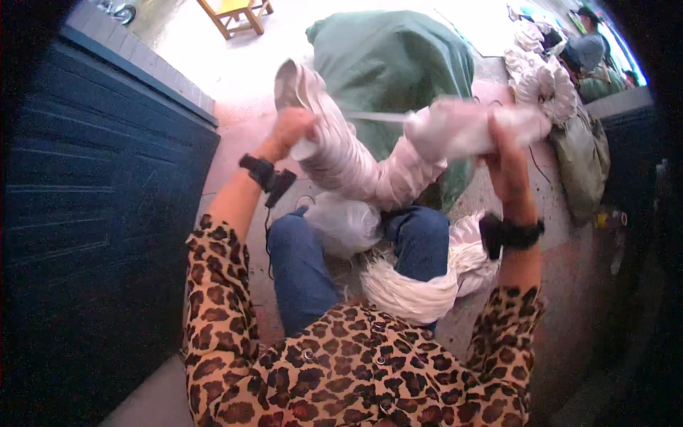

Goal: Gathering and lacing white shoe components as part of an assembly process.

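A long, thick bundle of layered whitish cloth [348, 156] sags in a curve above my knees. At its left end my left hand [295, 132] is closed, with a bit of white showing below the fingers. My right hand [504, 146] is wrapped round the bundle's right end, which is smeared by motion. A thin white strip [380, 117] runs taut across the gap between the two raised ends; where its ends go is hidden. Below the bundle, a clear plastic bag [345, 224] lies between my knees. A hank of cream-white strips [413, 288] rests over my right thigh.
A large green cloth-covered heap [391, 64] stands right in front of me. A dark blue panelled surface [99, 142] rises at the left. At the right are a filled sack [580, 164] and white cloth bundles [544, 85]. A wooden stool [235, 14] and another person [587, 46] are farther off.
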A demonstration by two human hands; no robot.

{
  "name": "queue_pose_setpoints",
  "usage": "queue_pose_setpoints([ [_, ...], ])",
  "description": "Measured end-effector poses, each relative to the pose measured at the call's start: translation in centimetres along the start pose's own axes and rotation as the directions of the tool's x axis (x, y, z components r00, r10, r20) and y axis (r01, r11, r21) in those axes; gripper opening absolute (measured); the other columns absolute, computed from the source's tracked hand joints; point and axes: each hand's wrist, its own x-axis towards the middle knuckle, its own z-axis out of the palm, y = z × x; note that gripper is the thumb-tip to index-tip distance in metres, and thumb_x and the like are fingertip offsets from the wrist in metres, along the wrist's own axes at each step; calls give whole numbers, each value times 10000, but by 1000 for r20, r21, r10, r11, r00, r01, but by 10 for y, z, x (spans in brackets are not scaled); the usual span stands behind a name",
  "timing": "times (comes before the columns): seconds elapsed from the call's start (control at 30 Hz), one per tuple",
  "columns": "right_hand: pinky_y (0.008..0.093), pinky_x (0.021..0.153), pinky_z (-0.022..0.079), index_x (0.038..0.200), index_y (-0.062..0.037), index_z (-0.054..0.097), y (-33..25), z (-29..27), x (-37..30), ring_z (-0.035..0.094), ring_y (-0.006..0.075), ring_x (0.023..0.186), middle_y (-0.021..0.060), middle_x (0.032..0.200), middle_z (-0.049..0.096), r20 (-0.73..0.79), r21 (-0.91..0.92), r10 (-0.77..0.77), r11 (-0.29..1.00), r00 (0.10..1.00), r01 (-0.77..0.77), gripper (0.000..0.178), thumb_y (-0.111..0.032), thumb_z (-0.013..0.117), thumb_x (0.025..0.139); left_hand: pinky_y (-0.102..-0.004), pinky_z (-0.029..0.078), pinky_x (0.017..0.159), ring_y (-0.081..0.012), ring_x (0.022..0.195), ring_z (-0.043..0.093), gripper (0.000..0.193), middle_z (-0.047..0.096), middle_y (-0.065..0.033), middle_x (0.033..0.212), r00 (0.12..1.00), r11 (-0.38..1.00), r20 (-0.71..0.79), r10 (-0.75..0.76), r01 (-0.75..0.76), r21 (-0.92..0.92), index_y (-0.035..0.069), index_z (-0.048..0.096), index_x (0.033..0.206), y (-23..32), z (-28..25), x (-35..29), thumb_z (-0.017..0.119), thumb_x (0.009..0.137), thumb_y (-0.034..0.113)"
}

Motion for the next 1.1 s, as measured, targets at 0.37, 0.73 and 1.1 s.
queue_pose_setpoints([
  [0.37, 302, 670, 524, 1092, -109, 617, -33, 26, -8, 645, 137, 716, 20, 855, 672, 277, 248, -506, 859, 817, 447, 344, -424, 516, 1001, -282, 428, 515, -129, 599, 525, 166, 532, -28, 677, 842, 628, -171, 512, -232, 743, 15, 617, 983, 138, -144, -40, 580, 866, 126],
  [0.73, 438, 1065, 427, 1347, 37, 464, 176, 17, -53, 544, 272, 1226, 169, 1322, 567, 390, 580, -53, 790, 919, -200, 530, -390, 380, 1044, -327, 433, 511, -136, 559, 498, 223, 558, -63, 601, 961, 920, -276, 3, 106, 378, 36, 556, 646, 199, -40, -145, 568, 852, 122],
  [1.1, 514, 1086, 384, 1358, -85, 490, 372, -34, -72, 534, 313, 1240, 117, 1358, 555, 84, 743, 318, 612, 944, -272, 524, -469, 454, 1004, -494, 484, 671, -417, 705, 626, 339, 630, -239, 743, 952, 907, -213, -222, 282, 313, -12, 628, 668, 46, 182, -240, 523, 833, 265],
])
